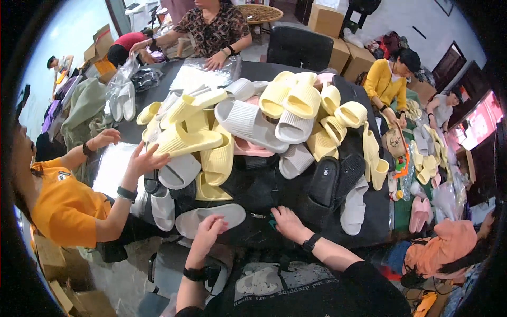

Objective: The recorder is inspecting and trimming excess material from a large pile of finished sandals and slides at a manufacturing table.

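My left hand [207, 231] hovers at the near edge of the black table [264, 195], fingers loosely bent and apart, just beside a flat grey slipper [211, 216]. My right hand [288, 222] rests knuckles-up on the table. Its fingers curl over a small green thing [271, 222], and whether they grip it is hidden. A small metal piece [258, 215] lies just left of it. Both wrists wear black bands. A heap of yellow slippers [182, 140], grey slippers [248, 122] and black slippers [330, 182] covers the table beyond my hands.
A person in an orange shirt [66, 203] on my left reaches into the heap. Another person [214, 31] sits at the far side with clear bags [203, 74]. Two more work at a second table [422, 153] on the right. Cardboard boxes [327, 18] stand behind.
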{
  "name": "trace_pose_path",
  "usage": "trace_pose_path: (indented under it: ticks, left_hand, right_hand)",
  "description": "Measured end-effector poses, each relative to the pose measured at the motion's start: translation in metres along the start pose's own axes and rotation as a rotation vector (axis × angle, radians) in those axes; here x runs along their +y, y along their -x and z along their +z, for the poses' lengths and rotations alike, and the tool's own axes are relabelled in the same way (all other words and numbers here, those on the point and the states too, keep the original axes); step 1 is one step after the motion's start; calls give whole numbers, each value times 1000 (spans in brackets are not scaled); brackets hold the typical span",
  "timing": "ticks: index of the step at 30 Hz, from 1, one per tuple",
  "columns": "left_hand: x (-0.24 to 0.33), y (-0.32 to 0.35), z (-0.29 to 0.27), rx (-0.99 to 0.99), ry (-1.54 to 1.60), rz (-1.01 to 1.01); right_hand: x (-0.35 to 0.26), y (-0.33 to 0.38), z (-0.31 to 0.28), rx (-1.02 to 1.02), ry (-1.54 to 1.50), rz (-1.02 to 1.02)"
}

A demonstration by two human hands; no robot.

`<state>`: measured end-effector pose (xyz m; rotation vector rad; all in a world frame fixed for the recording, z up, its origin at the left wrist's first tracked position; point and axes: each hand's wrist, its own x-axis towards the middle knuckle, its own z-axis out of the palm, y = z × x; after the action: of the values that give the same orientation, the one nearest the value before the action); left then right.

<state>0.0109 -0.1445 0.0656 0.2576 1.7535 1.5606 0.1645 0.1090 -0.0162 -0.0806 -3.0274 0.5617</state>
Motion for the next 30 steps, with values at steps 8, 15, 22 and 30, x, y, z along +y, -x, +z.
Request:
trace_pose_path:
  ticks: [8,15,22,30]
  left_hand:
    - [28,-32,-19,91,-46,172]
    - [69,-45,-40,329,-198,408]
    - [120,-133,-115,752,-767,753]
    - [134,-230,-180,693,-929,243]
  right_hand:
    - [11,11,-35,-319,-179,56]
    - [37,20,-67,-414,-657,72]
    - [32,26,-88,-240,-1875,297]
    - [14,40,-102,-224,-1856,321]
